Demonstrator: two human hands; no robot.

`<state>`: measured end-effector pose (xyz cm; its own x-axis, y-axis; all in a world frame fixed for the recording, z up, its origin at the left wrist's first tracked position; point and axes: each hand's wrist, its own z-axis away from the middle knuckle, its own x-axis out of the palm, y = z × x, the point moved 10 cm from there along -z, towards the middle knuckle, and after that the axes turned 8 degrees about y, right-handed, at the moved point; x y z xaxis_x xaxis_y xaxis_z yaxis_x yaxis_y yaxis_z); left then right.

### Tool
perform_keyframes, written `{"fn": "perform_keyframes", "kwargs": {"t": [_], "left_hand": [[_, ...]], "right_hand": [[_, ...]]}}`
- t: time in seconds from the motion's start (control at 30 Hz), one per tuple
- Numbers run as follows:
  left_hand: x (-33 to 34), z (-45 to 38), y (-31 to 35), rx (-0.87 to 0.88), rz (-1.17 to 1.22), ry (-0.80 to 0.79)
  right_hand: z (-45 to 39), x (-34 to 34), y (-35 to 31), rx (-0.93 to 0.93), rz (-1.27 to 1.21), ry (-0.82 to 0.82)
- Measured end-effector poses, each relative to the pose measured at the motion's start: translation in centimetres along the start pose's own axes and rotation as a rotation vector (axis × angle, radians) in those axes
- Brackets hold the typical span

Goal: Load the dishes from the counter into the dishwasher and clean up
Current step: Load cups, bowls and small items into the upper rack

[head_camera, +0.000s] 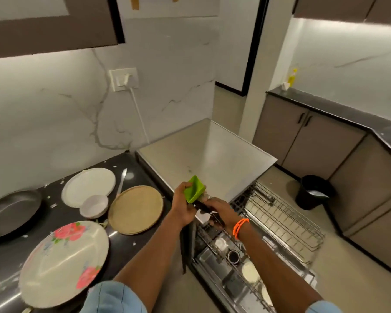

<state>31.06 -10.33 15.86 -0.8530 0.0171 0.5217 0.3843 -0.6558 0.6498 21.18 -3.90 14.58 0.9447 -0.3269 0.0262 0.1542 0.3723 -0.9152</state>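
Your left hand (183, 206) grips the green scoop (194, 189) over the open dishwasher rack (280, 219), ready to load. Your right hand (219, 212) pinches what looks like a dark utensil. Plates (63, 260) wait on the worktop (122, 240).

Head camera looks steeply down, close over counter (131, 163) and dishwasher (212, 159).
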Motion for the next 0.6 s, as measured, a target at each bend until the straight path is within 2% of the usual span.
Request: {"fn": "perform_keyframes", "kwargs": {"t": [0.1,0.27,0.43,0.6], "left_hand": [[3.0,-1.0,-3.0,-0.025,0.024,0.017],[6.1,-2.5,-7.0,-0.082,0.204,0.017],[11.3,-3.8,-12.0,-0.189,0.172,-0.056],[14.9,-6.3,-15.2,-0.274,0.089,-0.115]], "right_hand": [[0.4,-6.0,1.6,0.067,-0.042,0.007],[1.9,-14.7,4.4,0.103,-0.038,0.088],[2.1,-26.3,10.0,0.188,0.033,0.303],[2.7,-33.4,13.8,0.273,0.088,0.531]]}}
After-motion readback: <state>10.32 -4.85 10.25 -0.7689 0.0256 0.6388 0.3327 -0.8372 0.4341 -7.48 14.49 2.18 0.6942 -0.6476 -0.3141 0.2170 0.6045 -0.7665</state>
